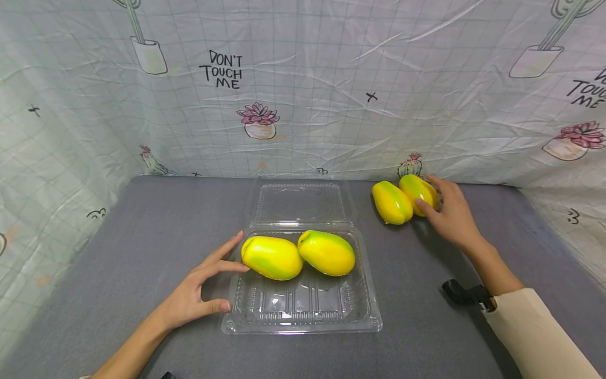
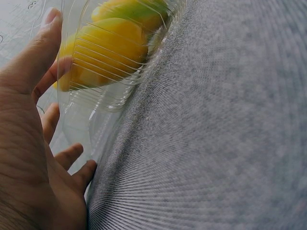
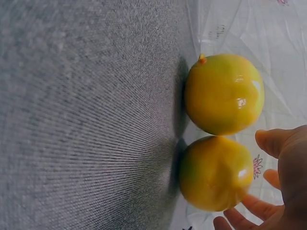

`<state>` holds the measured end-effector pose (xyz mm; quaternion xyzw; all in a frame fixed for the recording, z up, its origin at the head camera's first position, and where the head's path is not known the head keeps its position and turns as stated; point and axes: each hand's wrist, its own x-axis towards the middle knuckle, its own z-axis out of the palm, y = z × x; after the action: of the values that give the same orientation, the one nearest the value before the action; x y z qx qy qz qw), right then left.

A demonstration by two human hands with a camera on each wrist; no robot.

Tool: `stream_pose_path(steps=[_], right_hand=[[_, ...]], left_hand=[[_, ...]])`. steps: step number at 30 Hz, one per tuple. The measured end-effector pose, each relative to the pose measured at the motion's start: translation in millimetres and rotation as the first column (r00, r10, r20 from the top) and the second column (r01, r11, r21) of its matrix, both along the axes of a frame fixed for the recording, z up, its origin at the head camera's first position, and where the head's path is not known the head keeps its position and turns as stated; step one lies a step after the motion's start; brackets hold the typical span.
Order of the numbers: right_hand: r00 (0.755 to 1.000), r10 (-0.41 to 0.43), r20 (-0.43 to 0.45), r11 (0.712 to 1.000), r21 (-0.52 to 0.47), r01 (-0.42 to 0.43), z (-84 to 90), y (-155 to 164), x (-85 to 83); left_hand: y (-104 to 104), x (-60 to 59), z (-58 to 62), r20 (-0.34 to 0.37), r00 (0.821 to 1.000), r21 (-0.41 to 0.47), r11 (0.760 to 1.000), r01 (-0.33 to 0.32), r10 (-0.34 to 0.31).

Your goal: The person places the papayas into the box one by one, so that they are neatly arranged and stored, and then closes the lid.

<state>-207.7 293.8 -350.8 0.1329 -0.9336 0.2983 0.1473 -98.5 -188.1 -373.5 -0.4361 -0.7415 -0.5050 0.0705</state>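
A clear plastic clamshell box [image 1: 303, 321] lies with its lid [image 1: 298, 202] folded back. Two yellow-green papayas, the left one [image 1: 272, 258] and the right one [image 1: 326, 253], lie side by side in its tray. At the tray's left side my left hand [image 1: 196, 289] has its fingers spread, a fingertip close to the left papaya. My right hand [image 1: 452, 216] reaches around the farther of two more papayas [image 1: 418, 193]. Its fingers are at that fruit's far side, while the thumb stands off the skin in the right wrist view. The nearer papaya [image 1: 392, 203] rests against its left side.
A grey cloth [image 1: 156, 237] covers the table. Behind and at the sides hangs a printed curtain [image 1: 307, 79], close to the two loose papayas. A black strap piece [image 1: 461, 293] sticks out at the right wrist.
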Motion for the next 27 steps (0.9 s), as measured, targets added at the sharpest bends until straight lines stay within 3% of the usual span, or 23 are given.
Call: stream_pose_path(steps=[9, 27], right_hand=[[0.993, -0.054, 0.103, 0.998, 0.013, 0.053, -1.1, 0, -6.7], [0.984, -0.041, 0.173, 0.998, 0.044, 0.034, -2.3, 2, -13.2]], left_hand=[[-1, 0.3, -2.5, 0.018, 1.0, -0.01, 1.0, 0.0, 0.0], [-2, -0.8, -1.7, 0.028, 1.0, -0.015, 1.0, 0.003, -0.003]])
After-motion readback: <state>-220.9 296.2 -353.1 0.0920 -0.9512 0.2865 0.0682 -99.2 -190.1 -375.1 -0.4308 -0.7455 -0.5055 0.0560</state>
